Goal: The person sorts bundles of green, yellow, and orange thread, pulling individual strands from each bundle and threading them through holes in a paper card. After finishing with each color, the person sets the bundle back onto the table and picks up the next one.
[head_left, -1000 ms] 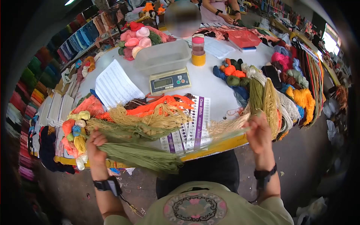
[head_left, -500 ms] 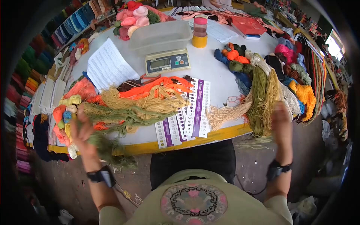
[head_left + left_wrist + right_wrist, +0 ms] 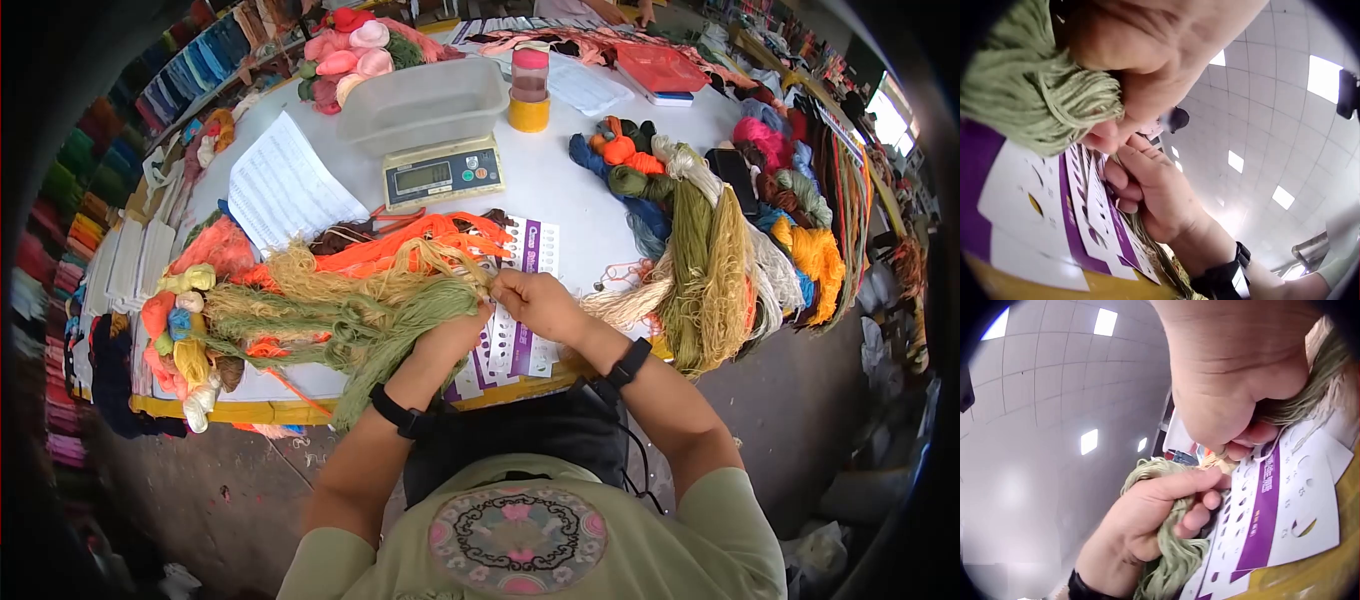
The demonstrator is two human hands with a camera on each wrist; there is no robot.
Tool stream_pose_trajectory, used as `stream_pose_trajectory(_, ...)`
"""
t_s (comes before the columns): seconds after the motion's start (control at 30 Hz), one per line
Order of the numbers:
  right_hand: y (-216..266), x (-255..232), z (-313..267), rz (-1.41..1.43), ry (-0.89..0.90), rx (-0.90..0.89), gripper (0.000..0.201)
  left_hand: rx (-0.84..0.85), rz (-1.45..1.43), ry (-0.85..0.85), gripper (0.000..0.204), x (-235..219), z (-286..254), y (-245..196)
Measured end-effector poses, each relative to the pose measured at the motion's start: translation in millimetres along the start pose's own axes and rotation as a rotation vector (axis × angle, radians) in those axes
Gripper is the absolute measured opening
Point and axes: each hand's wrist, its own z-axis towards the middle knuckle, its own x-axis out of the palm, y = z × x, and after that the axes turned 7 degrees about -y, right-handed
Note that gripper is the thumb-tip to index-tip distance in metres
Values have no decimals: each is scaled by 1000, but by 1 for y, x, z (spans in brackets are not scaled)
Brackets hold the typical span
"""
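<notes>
Plainly soft and limp, the green yarn skein [image 3: 400,320] sits bunched in the left hand [image 3: 452,335], the right hand [image 3: 535,300] pinching its end above the purple card [image 3: 520,300].

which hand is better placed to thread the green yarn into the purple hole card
Probably right: the right hand pinches strands directly over the card, while the left hand grips the green yarn bundle beside it.

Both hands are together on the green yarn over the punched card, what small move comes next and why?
Probably draw the pinched strand toward a hole in the white and purple punched card. The left hand grips the olive green yarn skein, the right hand pinches its end directly above the card.
</notes>
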Motion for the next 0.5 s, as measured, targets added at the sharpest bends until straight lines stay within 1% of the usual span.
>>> stream_pose_trajectory(0.03, -2, 1, 0, 31, 7, -21, 13, -7, -1, 1, 26, 5, 5, 11)
stream_pose_trajectory(0.07, -4, 1, 0, 61, 12, -45, 13, 425, 295, -237, 25, 12, 15, 29)
stream_pose_trajectory(0.1, -4, 0, 1, 62, 14, -48, 13, 859, 593, -477, 24, 11, 14, 23)
stream_pose_trajectory(0.13, -3, -1, 1, 18, 26, -56, 13, 860, 596, -480, 24, 8, 11, 18)
stream_pose_trajectory(0.2, -2, -6, 2, -22, 30, -59, 12, 77, -45, -15, 17, 0, -1, 4)
stream_pose_trajectory(0.23, -3, -9, 2, 17, 34, -71, 12, 77, -40, -11, 17, -2, 0, 4)
stream_pose_trajectory(0.3, -5, -10, 1, 59, 39, -80, 12, -144, -424, 89, 15, -8, -1, 6)
stream_pose_trajectory(0.33, -7, -10, 3, 79, 73, -82, 11, -143, -421, 89, 15, -8, -1, 3)
stream_pose_trajectory(0.4, -4, -12, 6, 100, 104, -86, 11, -241, -673, 13, 16, -9, -3, -3)
stream_pose_trajectory(0.47, 4, -19, 7, 120, 166, 4, 15, -259, -637, 41, 19, -10, -2, -2)
stream_pose_trajectory(0.5, 7, -21, 10, 122, 164, 5, 15, -277, -604, 71, 21, -9, -1, -2)
